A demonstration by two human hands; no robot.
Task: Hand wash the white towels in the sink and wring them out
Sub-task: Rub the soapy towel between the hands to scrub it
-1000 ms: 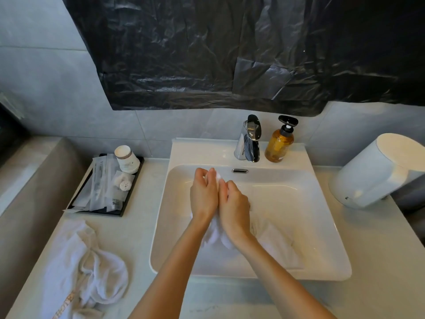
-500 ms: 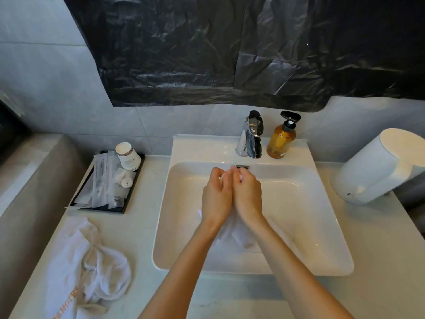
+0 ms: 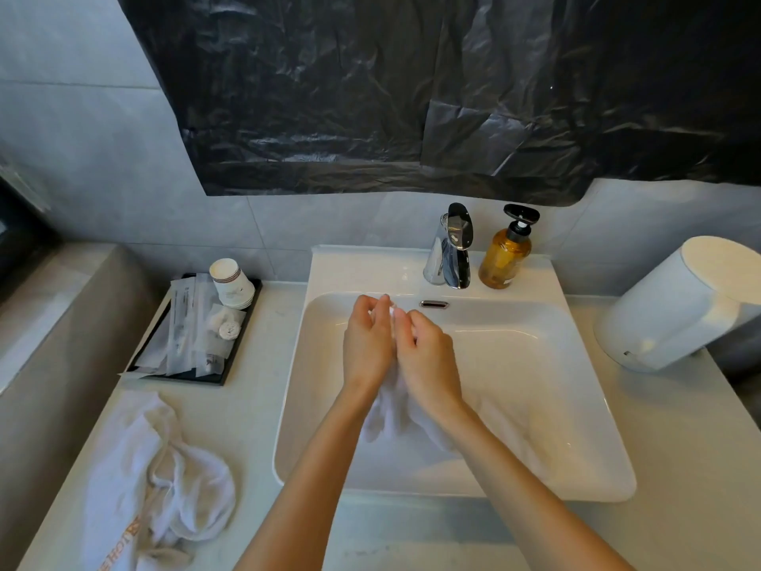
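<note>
The white rectangular ceramic sink holds a wet white towel, bunched between the left hand and right hand, both gripping it with curled fingers. Half a second ago they were below the overflow slot; now they are left of it. Bare basin lies to their right.

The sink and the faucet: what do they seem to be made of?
The sink looks like glazed ceramic: white, smooth and glossy, with soft highlights on its walls. The faucet is probably chrome-plated metal: mirror-bright, and it reflects its surroundings.
</note>
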